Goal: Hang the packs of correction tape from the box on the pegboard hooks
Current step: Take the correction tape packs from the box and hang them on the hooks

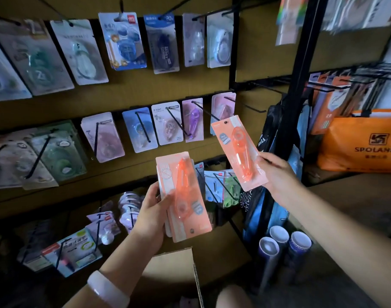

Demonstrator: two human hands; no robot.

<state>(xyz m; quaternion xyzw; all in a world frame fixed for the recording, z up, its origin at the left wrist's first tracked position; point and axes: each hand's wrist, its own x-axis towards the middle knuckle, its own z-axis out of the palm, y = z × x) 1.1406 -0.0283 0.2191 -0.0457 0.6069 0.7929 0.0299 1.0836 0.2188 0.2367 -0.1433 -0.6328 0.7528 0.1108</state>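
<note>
2 hands work: right hand (276, 172) pinches 1 orange correction-tape pack (239, 152) by its lower edge; left hand (152, 210) grips a stack (183, 196). Light, stiff card, likely slippery blister.

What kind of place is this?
Probably a stationery shop: rows of packaged correction tapes hang from pegboard hooks, a cardboard box sits below, and rolled paper tubes stand nearby.
</note>
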